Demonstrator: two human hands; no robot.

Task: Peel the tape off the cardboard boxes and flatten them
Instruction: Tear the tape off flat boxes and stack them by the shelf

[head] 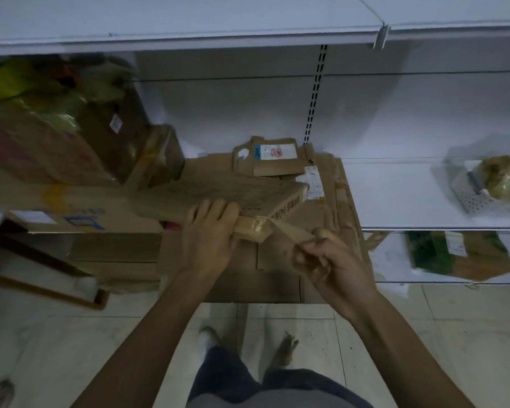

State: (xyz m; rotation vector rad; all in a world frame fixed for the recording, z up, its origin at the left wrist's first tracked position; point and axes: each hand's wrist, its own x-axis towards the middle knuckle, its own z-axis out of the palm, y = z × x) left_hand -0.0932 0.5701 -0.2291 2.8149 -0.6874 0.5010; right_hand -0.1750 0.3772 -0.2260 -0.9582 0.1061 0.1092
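Cardboard box lying crosswise, tape stretched rightward

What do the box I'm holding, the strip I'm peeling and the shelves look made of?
The box: matte brown cardboard, creased and printed. The strip: thin glossy plastic tape, probably; it glints where it wraps the box edge. The shelves: smooth white, likely painted metal, given the slotted upright.

Open run along the right shelf until the bag far right; boxes wall off the left, top shelf caps overhead, flat cardboard fills the middle.
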